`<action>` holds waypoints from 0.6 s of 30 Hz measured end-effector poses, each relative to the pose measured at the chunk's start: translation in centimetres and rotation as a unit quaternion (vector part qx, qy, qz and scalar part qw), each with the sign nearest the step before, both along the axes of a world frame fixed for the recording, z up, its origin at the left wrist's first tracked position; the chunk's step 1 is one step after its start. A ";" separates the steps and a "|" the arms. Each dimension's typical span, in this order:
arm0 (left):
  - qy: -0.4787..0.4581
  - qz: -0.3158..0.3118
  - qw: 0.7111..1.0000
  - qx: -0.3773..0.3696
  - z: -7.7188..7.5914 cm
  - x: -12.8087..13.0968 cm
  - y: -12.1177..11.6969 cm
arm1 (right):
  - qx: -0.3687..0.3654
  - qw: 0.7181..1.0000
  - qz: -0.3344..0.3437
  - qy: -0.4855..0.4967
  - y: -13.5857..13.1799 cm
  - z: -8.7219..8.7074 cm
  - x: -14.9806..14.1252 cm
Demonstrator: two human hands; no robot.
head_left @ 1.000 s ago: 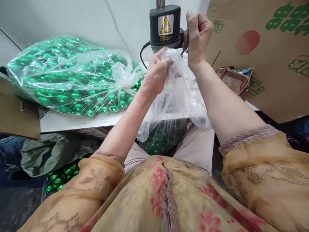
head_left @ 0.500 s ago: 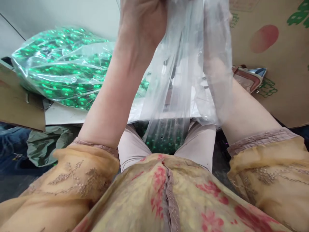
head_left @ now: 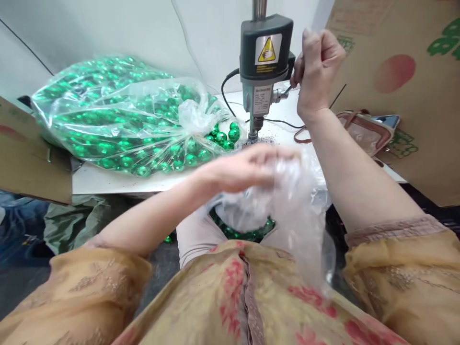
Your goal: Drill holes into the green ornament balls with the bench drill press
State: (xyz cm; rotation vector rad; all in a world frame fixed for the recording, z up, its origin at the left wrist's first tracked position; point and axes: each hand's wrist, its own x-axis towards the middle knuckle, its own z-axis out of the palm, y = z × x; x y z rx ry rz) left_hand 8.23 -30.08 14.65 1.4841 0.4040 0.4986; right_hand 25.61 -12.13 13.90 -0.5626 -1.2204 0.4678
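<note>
My left hand (head_left: 249, 165), smeared by motion, is low over the table's front edge with a clear plastic bag (head_left: 305, 220) bunched at its fingers. The bag hangs crumpled over my lap, with green beads (head_left: 251, 235) showing beneath it between my knees. My right hand (head_left: 318, 67) is raised in a closed grip around the dark end of the feed lever (head_left: 285, 92) on a small bench drill (head_left: 266, 52). Dark shavings lie around the drill's base, partly hidden behind my left hand.
A large clear bag of shiny green faceted balls (head_left: 118, 120) lies on the white table (head_left: 97, 181) to the left. Several loose balls (head_left: 228, 136) rest beside the drill. Cardboard boxes (head_left: 406, 110) flank both sides. A small pouch (head_left: 370, 129) leans at the right.
Both hands held the plastic bag stretched up in front of me. My left hand has come down with it, the bag has crumpled, and my right hand has moved to the drill's lever.
</note>
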 end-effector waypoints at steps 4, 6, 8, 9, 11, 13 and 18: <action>0.123 -0.132 0.980 -0.086 -10.0 -2.6 -2.5 | 0.014 0.998 -0.040 0.036 -1.1 0.5 -0.9; 0.195 -0.066 0.976 -0.073 -14.1 -3.2 -4.1 | 0.009 0.998 -0.047 0.035 -1.3 0.5 -1.0; 0.245 -0.002 0.969 -0.013 -16.8 -3.6 -5.6 | 0.003 0.998 -0.053 0.031 -1.2 0.5 -0.9; 0.259 0.014 0.965 0.020 -17.6 -3.7 -6.2 | 0.000 0.998 -0.056 0.028 -1.2 0.4 -0.9; 0.264 0.017 0.962 0.075 -18.4 -3.8 -6.8 | -0.008 0.998 -0.062 0.025 -1.1 0.3 -0.9; 0.241 0.009 0.965 0.108 -18.6 -3.8 -6.4 | -0.018 0.997 -0.066 0.023 -1.2 0.3 -0.9; 0.160 -0.083 0.983 0.004 -21.1 -4.2 -1.1 | -0.021 0.997 -0.067 0.028 -1.6 0.5 -1.0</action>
